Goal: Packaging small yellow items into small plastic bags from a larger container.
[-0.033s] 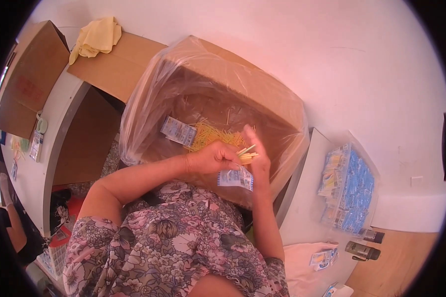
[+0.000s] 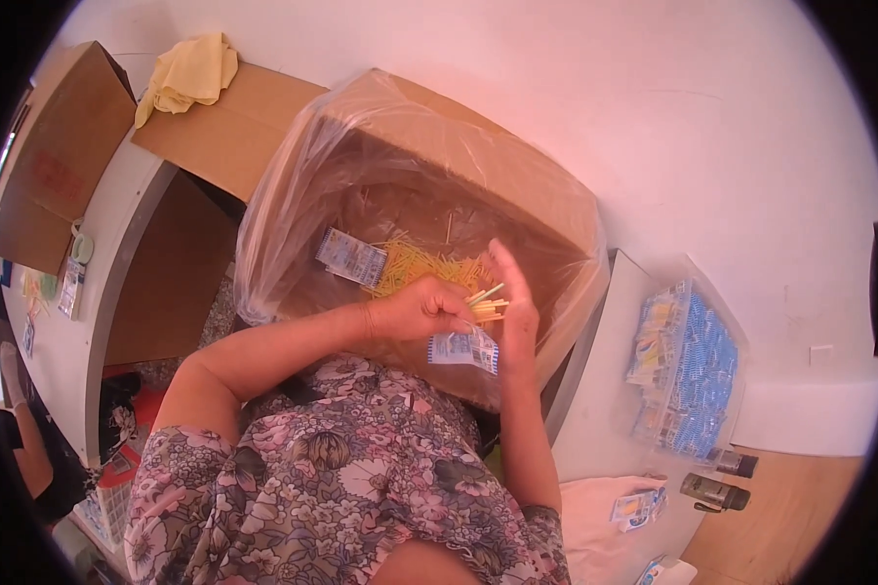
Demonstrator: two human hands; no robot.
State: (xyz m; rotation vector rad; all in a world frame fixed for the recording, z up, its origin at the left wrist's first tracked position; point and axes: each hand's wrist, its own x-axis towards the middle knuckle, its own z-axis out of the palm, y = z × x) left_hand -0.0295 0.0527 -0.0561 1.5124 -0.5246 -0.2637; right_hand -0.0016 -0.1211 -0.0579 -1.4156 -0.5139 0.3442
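My left hand (image 2: 421, 308) is closed, its fingers round a small bunch of thin yellow sticks (image 2: 488, 310) whose ends poke out to the right. Just below its fingertips hangs a small clear packet with blue and white print (image 2: 463, 349), apparently pinched in the same hand. My right hand (image 2: 514, 310) is upright beside the stick ends, fingers stretched and palm turned toward them; its thumb is hidden. Under both hands, a heap of loose yellow sticks (image 2: 410, 268) lies in a cardboard box lined with clear plastic (image 2: 478, 117). Printed packets (image 2: 351, 257) rest beside the heap.
On the right, a clear bin (image 2: 688, 375) holds many blue-and-white packets. Two dark bottles (image 2: 714, 493) and a pink cloth (image 2: 590, 517) are nearer. A yellow cloth (image 2: 190, 73) lies on a cardboard flap (image 2: 234, 127). Another person's arm (image 2: 31, 444) shows far left.
My right hand has shifted slightly up and to the right, its fingers a little farther from the stick ends. The left hand, sticks and packet look nearly still.
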